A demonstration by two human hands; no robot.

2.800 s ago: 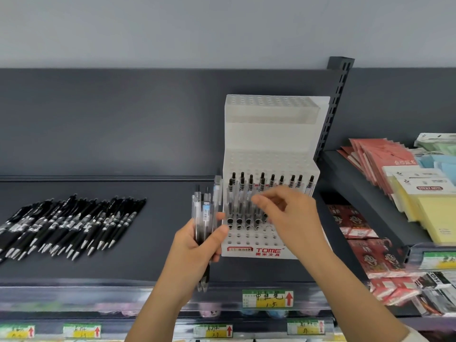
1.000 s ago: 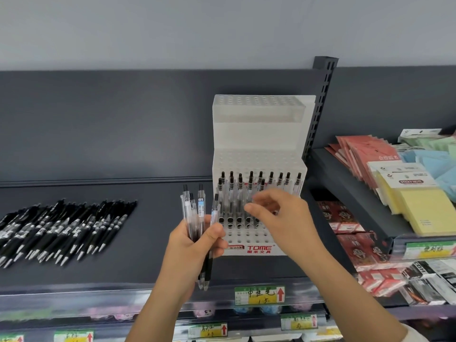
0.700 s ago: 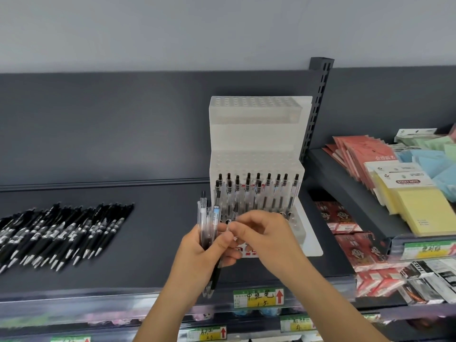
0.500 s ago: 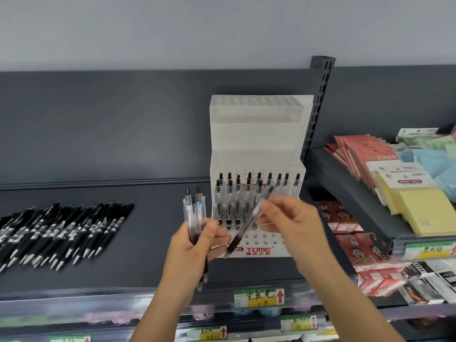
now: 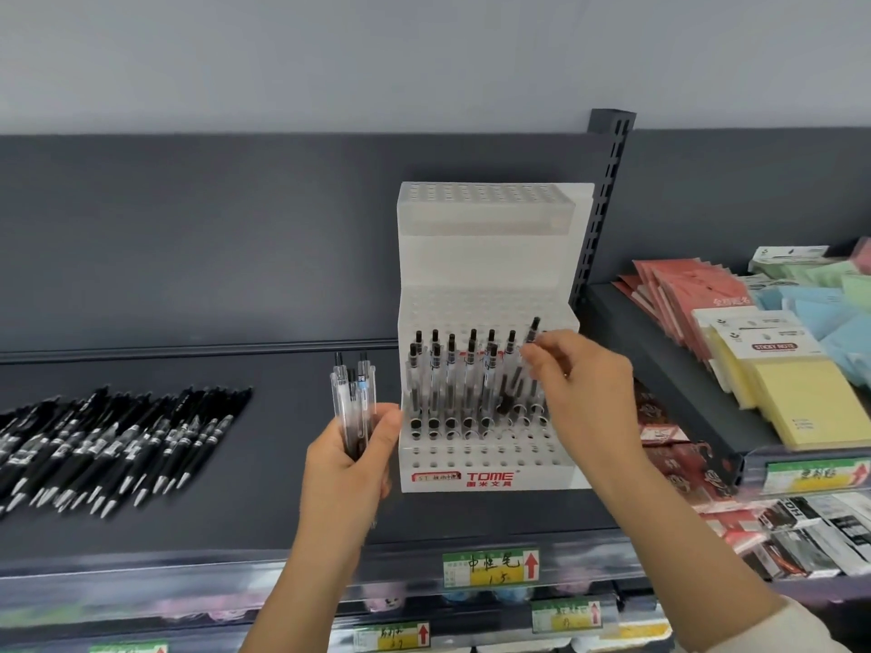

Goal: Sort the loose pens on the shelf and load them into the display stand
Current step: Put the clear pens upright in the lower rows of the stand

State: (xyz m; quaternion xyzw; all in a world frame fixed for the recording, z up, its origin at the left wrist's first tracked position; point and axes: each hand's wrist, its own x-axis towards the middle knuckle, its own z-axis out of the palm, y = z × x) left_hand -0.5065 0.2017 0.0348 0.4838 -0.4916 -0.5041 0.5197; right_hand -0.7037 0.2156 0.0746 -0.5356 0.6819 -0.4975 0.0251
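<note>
**Pens (image 5: pixel 118 445) loose at left, one pen (image 5: pixel 521 369) at the stand (image 5: pixel 485 256)**

On the far left I see the loose black pens lying side by side in a fanned row on the dark shelf (image 5: pixel 283 487), their tips pointing toward me.

Right of that row, my left hand (image 5: pixel 346 464) holds a bunch of clear pens (image 5: pixel 353 398) upright. The fingers and thumb are curled round the barrels and the clicker ends point up. The hand sits close beside the stand's left edge.

The white stepped stand sits on the shelf against the back panel. Its low tier carries two rows of racked pens (image 5: pixel 452 384), upright, from the left side to the middle.

At the right end of those rows, my right hand (image 5: pixel 589 393) pinches the one pen near its top between thumb and fingertips. That pen is tilted, with its top leaning right and its lower end down among the holes. I cannot tell whether the tip sits in a hole.

Farther right, on the next shelf, lie red packets (image 5: pixel 693 294) and yellow sticky notes (image 5: pixel 801 398). A yellow price label (image 5: pixel 490 567) hangs on the front rail below the stand.
</note>
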